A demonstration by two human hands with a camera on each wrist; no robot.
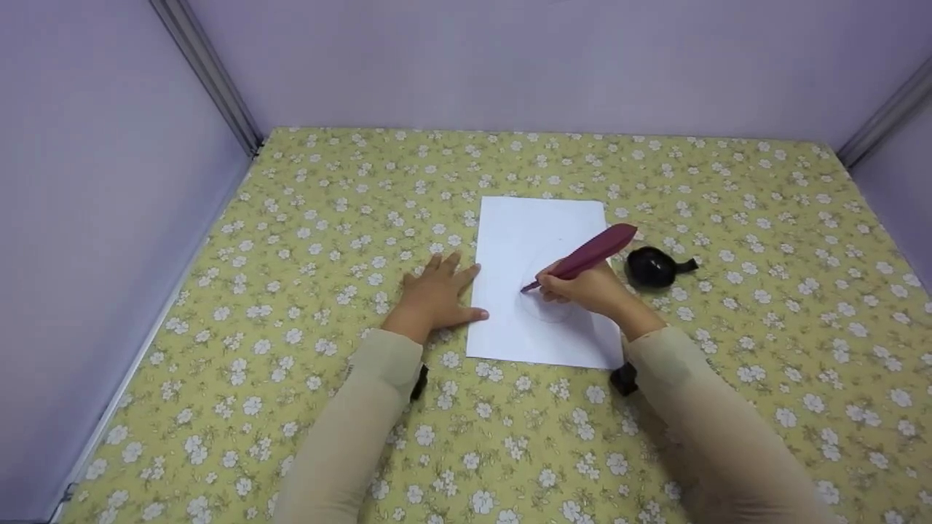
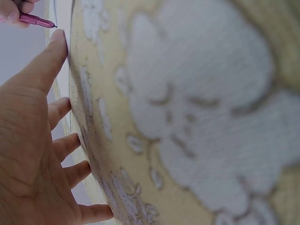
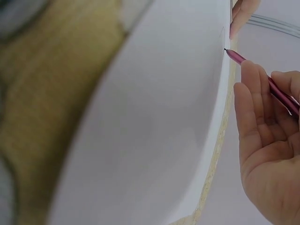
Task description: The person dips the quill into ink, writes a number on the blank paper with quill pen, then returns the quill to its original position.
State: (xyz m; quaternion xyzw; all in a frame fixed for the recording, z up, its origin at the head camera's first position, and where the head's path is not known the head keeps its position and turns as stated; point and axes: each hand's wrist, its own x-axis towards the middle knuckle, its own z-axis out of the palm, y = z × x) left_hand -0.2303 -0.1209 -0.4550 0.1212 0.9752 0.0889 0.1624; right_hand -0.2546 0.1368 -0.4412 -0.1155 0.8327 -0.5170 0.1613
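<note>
A white sheet of paper (image 1: 510,233) lies on the flowered cloth, with a faint round pencil-thin outline (image 1: 539,319) on it. My right hand (image 1: 586,287) pinches a maroon feather-shaped pen (image 1: 597,247), its tip on the paper at the left side of that outline. In the right wrist view, the pen (image 3: 236,57) meets the sheet (image 3: 154,108) at a thin line. My left hand (image 1: 435,295) is spread flat on the cloth, thumb and index fingertip at the paper's left edge. The left wrist view shows this hand (image 2: 35,140) with fingers straight and apart.
A glossy black round object (image 1: 650,267) with a short stem sits to the right of the paper. Yellow cloth (image 1: 349,189) with white flowers covers the table. Pale walls (image 1: 510,65) stand behind and at both sides, with grey metal posts (image 1: 211,73) in the corners.
</note>
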